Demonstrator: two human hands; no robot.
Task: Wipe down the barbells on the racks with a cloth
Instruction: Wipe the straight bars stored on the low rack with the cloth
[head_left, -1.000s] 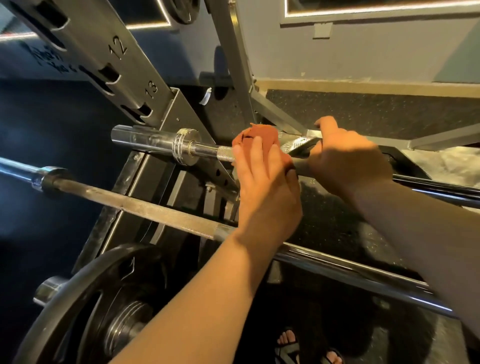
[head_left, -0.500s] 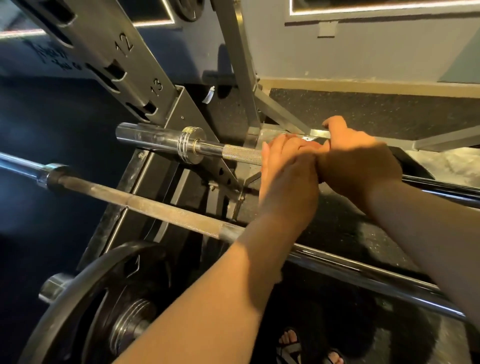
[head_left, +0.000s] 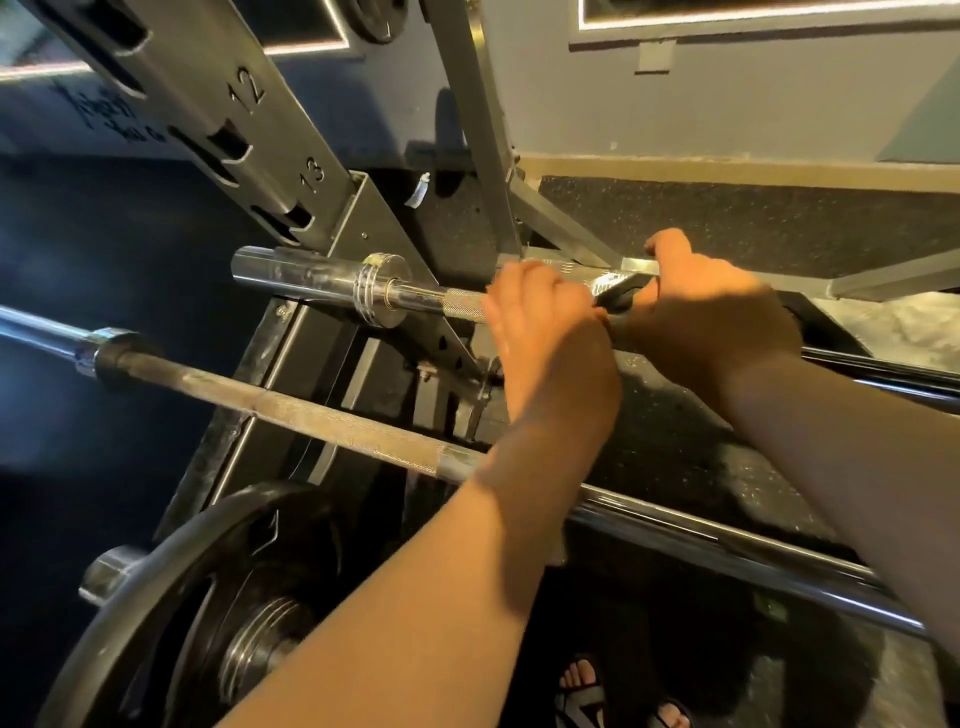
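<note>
Speckled black rubber flooring (head_left: 727, 223) runs to a grey wall (head_left: 727, 104) behind a steel rack upright (head_left: 244, 109) stamped 12 and 13, and the upper barbell (head_left: 322, 283) lies just below those numbers, its chrome sleeve end pointing left. Both hands are clamped on its shaft close side by side: the left hand (head_left: 545, 322) curls over the knurled part and the right hand (head_left: 711, 317) grips just beside it with the thumb raised; whether a cloth sits under either palm cannot be told. Nearer the camera a second barbell (head_left: 322, 423) passes beneath the left forearm, with a black weight plate (head_left: 171, 597) nearer still
</note>
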